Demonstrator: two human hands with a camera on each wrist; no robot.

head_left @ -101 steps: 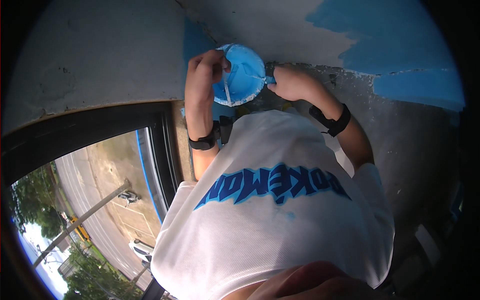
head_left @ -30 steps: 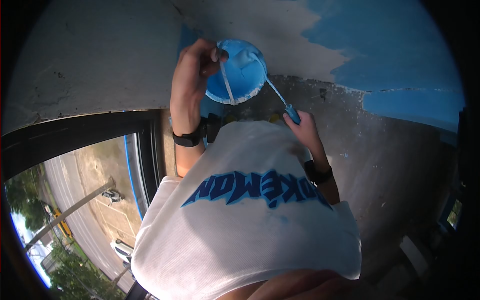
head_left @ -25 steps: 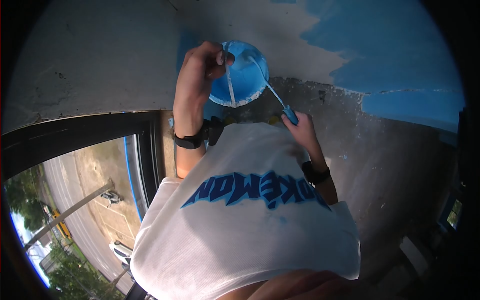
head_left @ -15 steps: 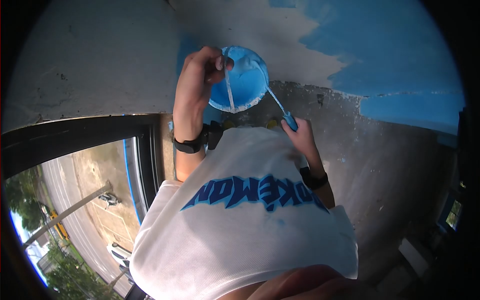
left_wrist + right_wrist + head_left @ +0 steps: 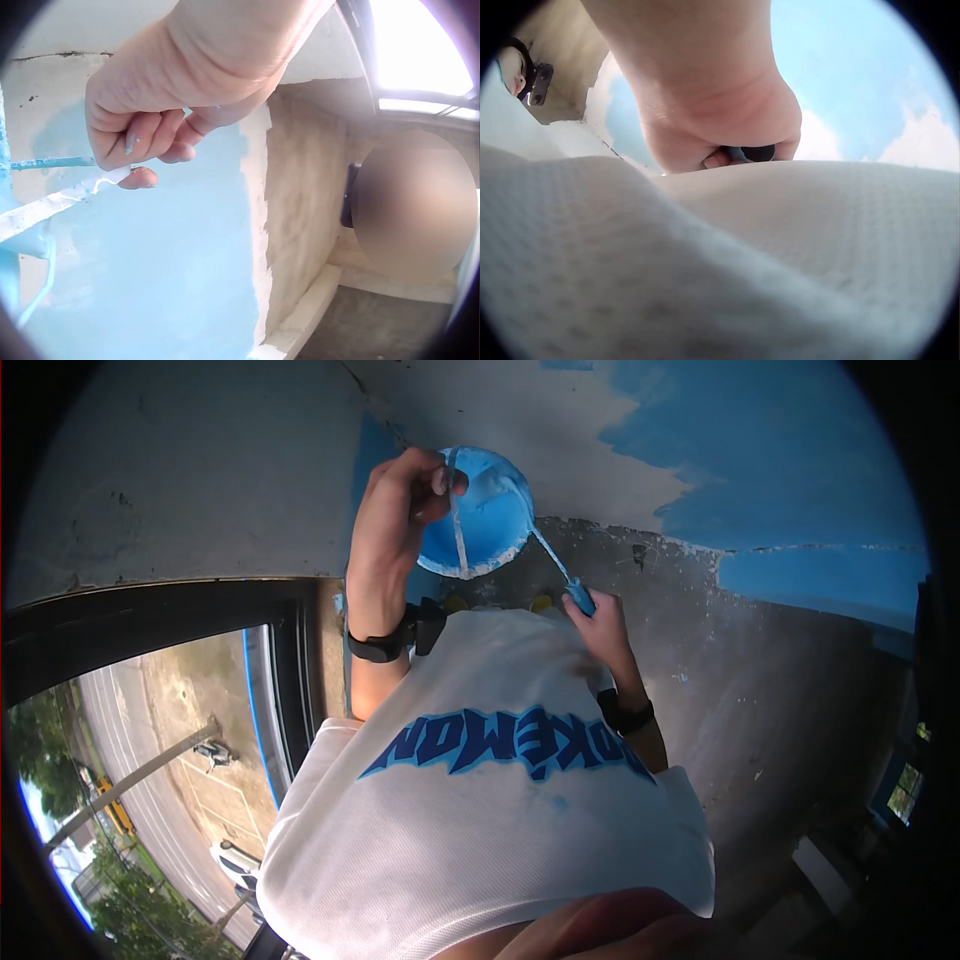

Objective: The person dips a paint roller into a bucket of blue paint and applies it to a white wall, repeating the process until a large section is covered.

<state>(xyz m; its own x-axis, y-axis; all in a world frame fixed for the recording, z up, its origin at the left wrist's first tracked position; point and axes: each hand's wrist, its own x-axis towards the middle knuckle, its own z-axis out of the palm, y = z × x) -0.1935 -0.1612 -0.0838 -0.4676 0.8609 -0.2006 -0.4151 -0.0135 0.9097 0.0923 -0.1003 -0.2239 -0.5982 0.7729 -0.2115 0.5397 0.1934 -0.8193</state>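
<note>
Far left of the head view: one window with a dark frame, a street visible beyond it. Above it, unpainted pale wall.

Centre left: the left hand is raised, fingers curled around the thin wire handle of one small paint bucket. The left wrist view confirms the curl: the fingers close over the paint-caked handle. The bucket hangs in the upper centre of the frame, against the wall corner, its inside coated in blue paint.

Centre right: the right hand grips the blue handle of one paintbrush, whose slim shaft runs up and left into the bucket. In the right wrist view the hand is closed tight on a dark handle end, pressed close above the white shirt.

Right: blue painted patches cover the upper right wall; a bare grey area lies below.

Count: one bucket, one brush, two hands, two wrist straps.

Risks, as judged: the bucket hangs from a thin, paint-slick handle held by fingers alone, so a slip or a hard push of the brush could tip it and spill paint. A loaded brush drawn over the rim may drip onto the shirt, which sits directly beneath.
</note>
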